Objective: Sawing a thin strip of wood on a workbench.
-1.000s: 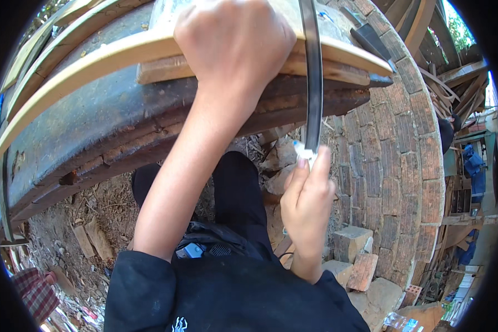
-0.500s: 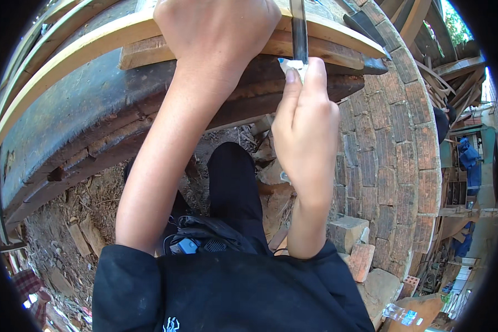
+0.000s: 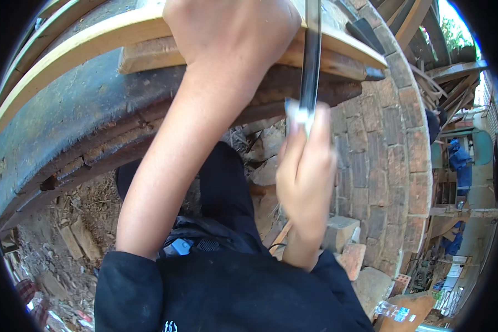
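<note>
My left hand (image 3: pixel 229 30), fingers curled down and partly hidden, bears on a pale wooden plank (image 3: pixel 83 38) over a rougher wood block (image 3: pixel 149 58). These rest on a worn, dark beam-like surface (image 3: pixel 55 138). My right hand (image 3: pixel 307 160), blurred, is closed round the white-wrapped end of a long, narrow dark metal blade (image 3: pixel 310 66), possibly a saw. The blade runs upright in the picture, just right of my left hand and across the plank.
A curved brick ledge (image 3: pixel 387 166) runs down the right, with loose bricks (image 3: pixel 351 260) and a plastic bottle (image 3: pixel 393 311) lower down. Beyond are wood scraps (image 3: pixel 448 77), blue cloth (image 3: pixel 459 160) and a partly hidden person (image 3: pixel 431 124). Plaid cloth (image 3: pixel 30 299) shows at lower left.
My right hand moved up with the blade, then back down toward me. My left hand stays on the plank as the view shifts slightly.
</note>
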{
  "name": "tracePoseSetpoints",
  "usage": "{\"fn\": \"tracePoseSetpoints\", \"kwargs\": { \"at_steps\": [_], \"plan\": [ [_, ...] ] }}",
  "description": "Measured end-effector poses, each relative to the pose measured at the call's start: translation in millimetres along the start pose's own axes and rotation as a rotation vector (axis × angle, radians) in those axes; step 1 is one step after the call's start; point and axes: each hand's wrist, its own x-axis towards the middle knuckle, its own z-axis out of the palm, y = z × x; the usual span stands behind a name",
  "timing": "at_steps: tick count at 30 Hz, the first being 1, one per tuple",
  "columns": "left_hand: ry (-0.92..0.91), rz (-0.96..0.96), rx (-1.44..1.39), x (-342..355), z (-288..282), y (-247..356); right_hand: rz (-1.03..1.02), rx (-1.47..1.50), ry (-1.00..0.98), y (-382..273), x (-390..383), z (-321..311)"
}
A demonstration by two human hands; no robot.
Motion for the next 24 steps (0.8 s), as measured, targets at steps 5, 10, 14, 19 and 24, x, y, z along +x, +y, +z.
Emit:
{"fn": "tracePoseSetpoints", "kwargs": {
  "at_steps": [5,10,14,19,24],
  "plan": [
    [0.198,0.107,-0.071,1.7,1.3,3.7,0.121,0.037,-0.016,-8.5,1.4,-15.3],
    [0.136,0.063,-0.014,2.3,6.5,7.7,0.07,0.014,-0.031,5.1,4.1,-7.9],
    [0.287,0.149,-0.042,2.8,4.4,0.0,0.11,0.083,-0.057,9.1,-30.3,-13.1],
    [0.036,0.042,-0.086,-0.8,7.0,15.8,0.054,-0.011,-0.012,2.9,28.4,-13.3],
    [0.32,0.131,-0.018,3.2,6.3,4.1,0.076,0.028,-0.052,11.1,-30.6,-15.8]
  ]
}}
